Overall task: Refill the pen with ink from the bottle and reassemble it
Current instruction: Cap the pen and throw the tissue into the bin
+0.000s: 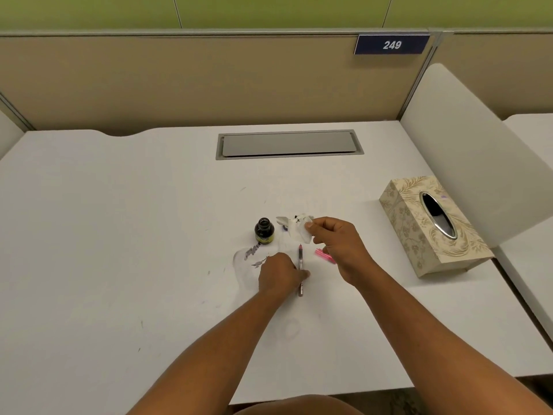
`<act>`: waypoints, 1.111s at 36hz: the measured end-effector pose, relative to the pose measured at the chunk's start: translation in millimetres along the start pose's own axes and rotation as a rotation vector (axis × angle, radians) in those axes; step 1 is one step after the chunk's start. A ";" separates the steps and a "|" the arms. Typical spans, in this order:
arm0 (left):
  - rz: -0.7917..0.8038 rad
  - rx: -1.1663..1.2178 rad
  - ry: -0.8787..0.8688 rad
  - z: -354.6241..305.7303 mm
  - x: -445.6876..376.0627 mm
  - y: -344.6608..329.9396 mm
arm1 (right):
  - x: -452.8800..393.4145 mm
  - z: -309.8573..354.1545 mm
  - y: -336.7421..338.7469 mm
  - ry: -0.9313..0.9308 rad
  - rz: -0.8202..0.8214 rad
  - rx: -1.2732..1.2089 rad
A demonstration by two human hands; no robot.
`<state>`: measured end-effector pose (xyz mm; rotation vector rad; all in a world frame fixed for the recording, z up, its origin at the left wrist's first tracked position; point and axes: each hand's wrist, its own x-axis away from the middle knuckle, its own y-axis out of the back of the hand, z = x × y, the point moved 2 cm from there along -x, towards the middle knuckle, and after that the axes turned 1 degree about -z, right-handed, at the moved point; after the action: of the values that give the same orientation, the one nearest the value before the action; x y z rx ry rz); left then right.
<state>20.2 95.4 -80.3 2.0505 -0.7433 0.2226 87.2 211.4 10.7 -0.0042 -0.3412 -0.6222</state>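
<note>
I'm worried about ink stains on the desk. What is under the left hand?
The left hand rests on a tissue with purple ink blots and pins the pen beside it. How far the blots run beneath the palm is hidden.

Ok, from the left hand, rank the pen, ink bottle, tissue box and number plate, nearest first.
From the left hand:
1. Pen: in its grip, right side.
2. Ink bottle: just beyond, slightly left.
3. Tissue box: far right.
4. Number plate: on the back partition.
</note>
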 end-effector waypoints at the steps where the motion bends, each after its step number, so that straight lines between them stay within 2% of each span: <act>1: -0.002 0.003 0.000 0.3 0.5 0.0 | 0.1 -0.3 0.0 0.001 0.000 -0.001; 9: -0.027 0.102 -0.050 2.6 5.2 6.0 | -1.5 0.7 -2.4 0.030 0.023 0.008; 15: -0.054 0.378 -0.110 12.6 2.3 15.7 | -5.2 4.1 -10.2 0.048 0.076 0.039; 21: -0.062 0.421 -0.147 15.8 6.1 27.9 | -16.2 6.6 -20.9 0.076 0.129 0.014; 23: -0.319 0.556 0.012 71.1 39.2 71.6 | -2.8 21.9 -92.9 0.109 0.408 0.114; 28: -0.306 0.624 0.046 87.0 50.9 67.2 | -1.8 15.6 -101.0 0.109 0.404 0.108; 32: -0.363 0.674 0.084 98.6 54.4 73.7 | 0.2 15.6 -112.0 0.095 0.409 0.105; 40: -0.631 0.831 0.189 186.4 101.8 122.8 | 41.3 22.4 -210.1 0.138 0.607 0.204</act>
<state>6.7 -148.4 -55.8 2.8697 0.1957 0.3941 -8.6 19.2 24.3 0.1266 -0.2495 0.0157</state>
